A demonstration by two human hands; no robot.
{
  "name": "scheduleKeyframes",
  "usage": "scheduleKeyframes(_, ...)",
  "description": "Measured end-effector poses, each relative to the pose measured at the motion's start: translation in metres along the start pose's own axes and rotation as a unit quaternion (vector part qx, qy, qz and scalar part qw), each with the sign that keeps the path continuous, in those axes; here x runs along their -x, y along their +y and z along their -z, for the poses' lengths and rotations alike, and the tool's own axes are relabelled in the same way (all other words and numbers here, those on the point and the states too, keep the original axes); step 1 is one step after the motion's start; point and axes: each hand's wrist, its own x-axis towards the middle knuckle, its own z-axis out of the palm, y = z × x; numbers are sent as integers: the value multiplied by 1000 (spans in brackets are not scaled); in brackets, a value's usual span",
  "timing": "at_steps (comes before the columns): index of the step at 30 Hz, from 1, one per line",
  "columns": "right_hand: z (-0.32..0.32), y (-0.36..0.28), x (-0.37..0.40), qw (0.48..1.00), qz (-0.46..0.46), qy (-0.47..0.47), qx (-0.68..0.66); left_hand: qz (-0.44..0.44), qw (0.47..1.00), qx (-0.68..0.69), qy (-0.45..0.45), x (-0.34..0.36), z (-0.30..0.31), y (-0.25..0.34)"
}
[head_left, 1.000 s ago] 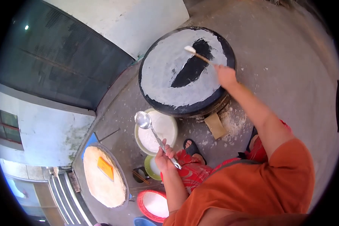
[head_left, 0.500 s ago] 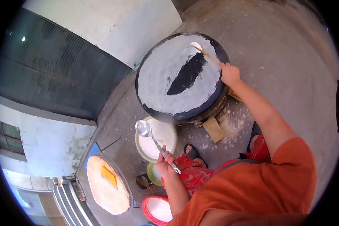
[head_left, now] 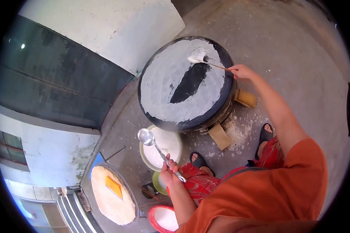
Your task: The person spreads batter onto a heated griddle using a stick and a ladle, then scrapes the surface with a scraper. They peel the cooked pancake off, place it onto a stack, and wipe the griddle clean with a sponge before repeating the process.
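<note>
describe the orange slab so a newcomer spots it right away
From the big round griddle, go past the large bowl with white contents to the pale stack of flat sheets. The orange slab lies on top of that stack. Unlike the round red bowl nearby, it is small, flat and oblong.

Concrete floor (head_left: 295,112), pale crumbs (head_left: 237,132) scattered on it.

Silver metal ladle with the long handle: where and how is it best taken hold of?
Likely best on the lower half of the handle, from the person's side, fingers wrapped across it, as the left hand has it. The silver metal ladle slants with its round bowl up and away, near the pale tub of white batter, so that narrow shaft gives a grip clear of the bowl.
</note>
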Motion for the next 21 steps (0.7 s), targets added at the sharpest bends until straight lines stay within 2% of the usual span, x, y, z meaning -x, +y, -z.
scheduleKeyframes(2, 4, 20, 2, 987, -38, 67, -138, -4, 1000, -7, -5, -1, 2, 0)
scheduleKeyframes(3, -3, 23, 0, 988, -39, 67, -137, -7, 1000, -15, -12, -1, 3, 0)
scheduleKeyframes(5, -25, 23, -7, 987, -1, 127, -95, 0, 1000, -16, -12, -3, 5, 0)
scheduleKeyframes(6, -34, 7, -2, 993, 35, 115, 7, 5, 1000, -16, -14, -4, 5, 1)
scheduleKeyframes(8, -47, -18, 9, 994, 62, 79, 35, 13, 1000, -4, -14, -2, 3, 0)
scheduleKeyframes(9, -40, -36, 24, 994, 62, 79, 35, 24, 999, 7, -19, -3, 2, 0)
scheduleKeyframes(11, -15, -68, 57, 997, 7, 9, 78, 27, 999, 12, -23, -3, 5, 2)
scheduleKeyframes(12, -12, -59, 57, 997, 9, 10, 81, 29, 999, 17, -27, -3, 6, 3)
scheduleKeyframes(14, -13, -27, 52, 995, -28, 93, 11, 16, 999, 1, -33, -4, 9, 2)
scheduleKeyframes(17, -76, -23, 42, 991, -10, 136, 14, 9, 999, -11, -32, -3, 10, 3)
scheduleKeyframes(19, -101, -42, 41, 995, 39, 91, 27, 13, 1000, -3, -28, -3, 10, 4)
scheduleKeyframes(20, -99, -52, 44, 995, 42, 90, 28, 16, 999, -4, -28, -4, 11, 5)
scheduleKeyframes(21, -89, -68, 53, 997, 44, 47, 41, 18, 999, -4, -28, -4, 11, 5)
